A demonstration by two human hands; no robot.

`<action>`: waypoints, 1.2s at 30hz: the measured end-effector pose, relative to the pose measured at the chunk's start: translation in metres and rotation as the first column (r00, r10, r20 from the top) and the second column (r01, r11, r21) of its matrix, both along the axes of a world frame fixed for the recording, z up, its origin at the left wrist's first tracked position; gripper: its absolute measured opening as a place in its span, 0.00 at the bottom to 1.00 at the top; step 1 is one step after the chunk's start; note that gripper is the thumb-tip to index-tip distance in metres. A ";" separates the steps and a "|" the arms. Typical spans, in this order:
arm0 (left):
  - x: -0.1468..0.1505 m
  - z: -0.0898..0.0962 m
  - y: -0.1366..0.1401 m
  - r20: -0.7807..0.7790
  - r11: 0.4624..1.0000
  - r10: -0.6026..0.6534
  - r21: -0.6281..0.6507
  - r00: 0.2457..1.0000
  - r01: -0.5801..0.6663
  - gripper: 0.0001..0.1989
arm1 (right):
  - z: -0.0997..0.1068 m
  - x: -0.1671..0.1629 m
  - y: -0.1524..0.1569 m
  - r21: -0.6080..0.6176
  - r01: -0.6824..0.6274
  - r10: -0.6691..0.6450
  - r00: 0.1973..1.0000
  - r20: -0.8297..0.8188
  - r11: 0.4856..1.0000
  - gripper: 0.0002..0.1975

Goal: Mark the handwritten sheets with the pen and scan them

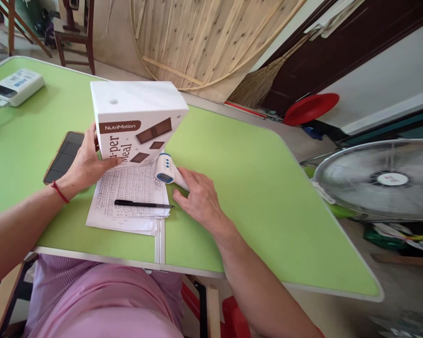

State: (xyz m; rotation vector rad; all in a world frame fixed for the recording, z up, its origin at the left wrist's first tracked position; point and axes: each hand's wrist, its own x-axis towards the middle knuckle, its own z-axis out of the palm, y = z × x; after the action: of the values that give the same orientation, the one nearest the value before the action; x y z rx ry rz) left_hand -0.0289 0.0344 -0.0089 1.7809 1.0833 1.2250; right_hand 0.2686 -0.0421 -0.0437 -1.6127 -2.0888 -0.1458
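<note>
My left hand (86, 162) grips the left side of a white NutriMotion box (141, 101), thumb on the printed front and fingers partly hidden behind it. The box stands tilted over the far end of some handwritten sheets (127, 192). At its lower right corner is a white and blue infrared thermometer (166, 170). My right hand (199, 197) is closed around the thermometer's handle, which runs between thumb and fingers. A black pen (143, 204) lies across the sheets, its tip close to my right thumb. Beside my left hand lies a dark phone (65, 157).
A white power bank (17, 87) with a cable sits at the far left of the green folding table (261, 202). A standing fan (384, 178) is by the table's right side. Beyond are a wooden chair (75, 35), a straw broom (264, 80) and a red basin (312, 108).
</note>
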 end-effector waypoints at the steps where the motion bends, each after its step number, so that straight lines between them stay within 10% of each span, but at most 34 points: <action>1: 0.000 0.000 0.000 -0.007 1.000 0.015 -0.018 1.000 -0.015 0.37 | -0.002 0.000 0.001 -0.042 0.000 0.000 1.000 -0.003 0.999 0.24; 6: 0.002 0.006 -0.007 0.038 0.998 0.051 -0.028 0.998 -0.049 0.39 | 0.001 -0.007 -0.007 -0.055 0.033 -0.051 0.922 -0.385 0.998 0.24; 11: 0.008 0.023 -0.022 0.077 0.999 0.027 -0.039 0.997 -0.024 0.35 | 0.023 -0.026 -0.032 -0.046 -0.182 0.062 0.545 -0.836 0.982 0.17; 16: 0.017 0.034 -0.035 0.059 0.983 -0.050 -0.173 0.997 0.059 0.30 | 0.034 -0.043 -0.046 -0.128 -0.504 0.034 0.300 -0.953 0.854 0.12; 36: 0.011 0.018 -0.019 -0.114 0.953 -0.189 -0.260 0.975 0.154 0.38 | 0.039 -0.062 -0.052 -0.276 -0.591 -0.106 0.305 -0.946 0.758 0.10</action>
State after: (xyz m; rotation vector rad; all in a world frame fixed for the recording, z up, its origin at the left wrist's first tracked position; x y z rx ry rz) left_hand -0.0181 0.0157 0.0091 1.7420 1.0819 0.8316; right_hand 0.2070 -0.0946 -0.0049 -1.0498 -1.3500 1.4148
